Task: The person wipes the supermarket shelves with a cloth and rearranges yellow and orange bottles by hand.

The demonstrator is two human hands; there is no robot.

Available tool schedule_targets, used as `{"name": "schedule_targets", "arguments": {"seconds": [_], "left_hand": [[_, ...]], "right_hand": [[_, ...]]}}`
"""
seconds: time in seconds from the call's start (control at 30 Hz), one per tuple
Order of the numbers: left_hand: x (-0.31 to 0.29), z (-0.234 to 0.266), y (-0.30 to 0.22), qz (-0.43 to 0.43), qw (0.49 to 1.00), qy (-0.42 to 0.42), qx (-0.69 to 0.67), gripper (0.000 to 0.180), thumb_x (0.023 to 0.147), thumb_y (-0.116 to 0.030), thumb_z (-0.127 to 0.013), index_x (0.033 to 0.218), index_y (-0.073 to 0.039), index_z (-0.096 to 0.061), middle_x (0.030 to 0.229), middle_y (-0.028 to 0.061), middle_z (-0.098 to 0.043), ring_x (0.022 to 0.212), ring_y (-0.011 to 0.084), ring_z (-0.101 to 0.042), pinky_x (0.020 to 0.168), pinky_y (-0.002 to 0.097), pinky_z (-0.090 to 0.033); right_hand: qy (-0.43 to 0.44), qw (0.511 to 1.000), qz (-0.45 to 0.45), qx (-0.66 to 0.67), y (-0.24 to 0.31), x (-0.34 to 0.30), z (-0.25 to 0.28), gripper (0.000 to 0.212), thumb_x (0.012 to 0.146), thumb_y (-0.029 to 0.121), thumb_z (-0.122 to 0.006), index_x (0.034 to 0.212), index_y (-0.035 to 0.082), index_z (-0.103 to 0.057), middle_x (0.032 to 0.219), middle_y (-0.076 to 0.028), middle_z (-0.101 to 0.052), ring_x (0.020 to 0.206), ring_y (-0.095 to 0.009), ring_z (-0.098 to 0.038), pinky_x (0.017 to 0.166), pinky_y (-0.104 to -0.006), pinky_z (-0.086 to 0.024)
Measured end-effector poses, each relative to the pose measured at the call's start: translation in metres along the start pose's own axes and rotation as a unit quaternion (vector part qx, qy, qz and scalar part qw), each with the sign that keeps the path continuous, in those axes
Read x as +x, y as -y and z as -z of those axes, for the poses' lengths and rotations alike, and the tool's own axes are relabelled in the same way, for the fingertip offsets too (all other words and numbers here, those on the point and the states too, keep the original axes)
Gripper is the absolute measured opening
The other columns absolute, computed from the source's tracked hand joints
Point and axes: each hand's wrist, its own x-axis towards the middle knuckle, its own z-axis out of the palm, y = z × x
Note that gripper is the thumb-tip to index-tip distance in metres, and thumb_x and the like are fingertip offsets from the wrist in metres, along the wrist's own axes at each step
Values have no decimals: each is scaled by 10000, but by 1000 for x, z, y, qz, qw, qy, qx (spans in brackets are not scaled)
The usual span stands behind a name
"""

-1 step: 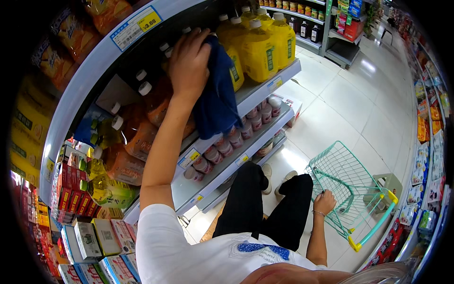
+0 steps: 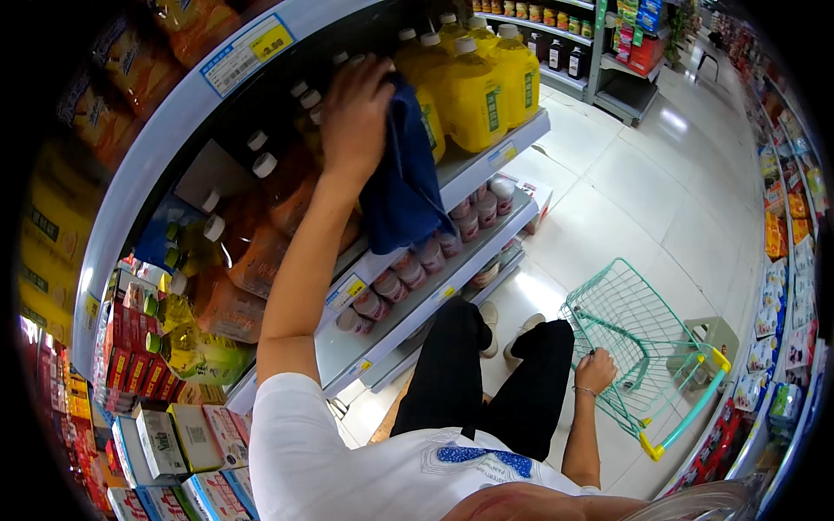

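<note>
My left hand [image 2: 354, 122] reaches over the shelf among the bottles and is slightly blurred. It grips a dark blue cloth [image 2: 401, 178] that hangs down over the shelf's front edge. Right beside the cloth stand yellow drink bottles [image 2: 473, 91] with white caps, some of them in wrapped packs. Orange drink bottles [image 2: 248, 252] are on the near side of my wrist. Down at the right, my right hand [image 2: 596, 372] is closed at the side rim of a green wire shopping cart [image 2: 638, 317]. A small dark spot shows at its fingers, too small to name.
Canned goods [image 2: 432, 254] line the shelf below. Snack bags [image 2: 130, 65] fill the upper shelf at left, with stacked boxes [image 2: 161, 441] lower down. A grey-green stool [image 2: 712, 339] stands behind the cart. Another stocked shelf [image 2: 786, 347] runs along the right side of the tiled aisle.
My left hand has shifted slightly to the right, and the hanging cloth has swung out a little with it. The right hand and the cart have stayed in place.
</note>
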Motion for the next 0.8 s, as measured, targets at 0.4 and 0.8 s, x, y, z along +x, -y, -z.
{"name": "schedule_targets", "arguments": {"seconds": [0.4, 0.8], "left_hand": [[-41, 26, -113, 34, 831, 230, -505, 400, 671, 34, -493, 1052, -29, -601, 1171, 139, -580, 1108, 354, -544, 934, 403, -458], [3, 125, -141, 15, 521, 293, -802, 281, 937, -277, -571, 1073, -49, -663, 1224, 173, -596, 1120, 305, -585, 970, 410, -443]], "right_hand": [[-53, 981, 24, 184, 36, 22, 36, 755, 733, 285, -757, 1356, 33, -413, 1276, -236, -470, 1113, -377, -540, 1007, -507, -368], [139, 820, 63, 552, 108, -7, 62, 552, 771, 111, -699, 1287, 55, -512, 1266, -153, -544, 1181, -328, -541, 1013, -376, -425]]}}
